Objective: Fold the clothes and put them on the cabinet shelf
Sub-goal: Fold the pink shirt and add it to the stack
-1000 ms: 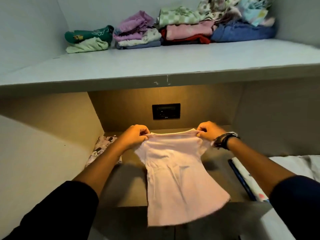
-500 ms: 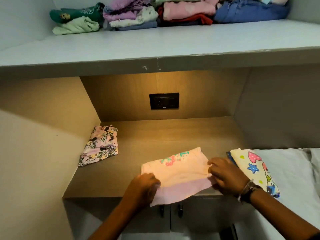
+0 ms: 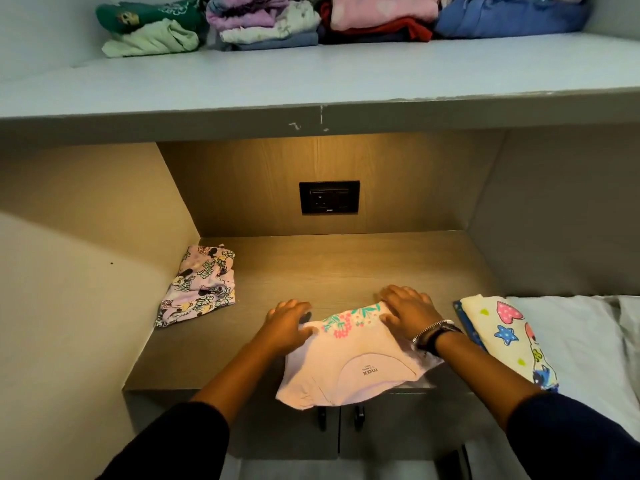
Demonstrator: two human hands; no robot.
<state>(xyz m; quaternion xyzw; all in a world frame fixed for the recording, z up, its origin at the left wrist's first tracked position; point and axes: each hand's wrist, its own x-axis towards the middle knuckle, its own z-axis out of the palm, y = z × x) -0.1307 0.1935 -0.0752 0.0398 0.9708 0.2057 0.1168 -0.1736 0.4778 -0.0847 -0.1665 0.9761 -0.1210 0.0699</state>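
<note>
Both hands press a pale pink cotton shirt flat on the wooden cabinet counter.

The left hand (image 3: 289, 323) lies palm down with fingers spread on the left edge of the pale pink cotton shirt (image 3: 349, 362), and the right hand (image 3: 408, 311), with a dark wristwatch (image 3: 438, 336) at its wrist, lies flat on the right edge; neither grips the cloth. The shirt's floral print faces up, and its near part hangs over the front edge of the wooden cabinet counter (image 3: 346, 271). A folded lilac cartoon-print garment (image 3: 199, 285) lies near the left wall. Folded clothes (image 3: 270, 22) are stacked on the grey upper shelf (image 3: 311, 77). A cream garment with hearts and stars (image 3: 502, 337) lies to the right.
</note>
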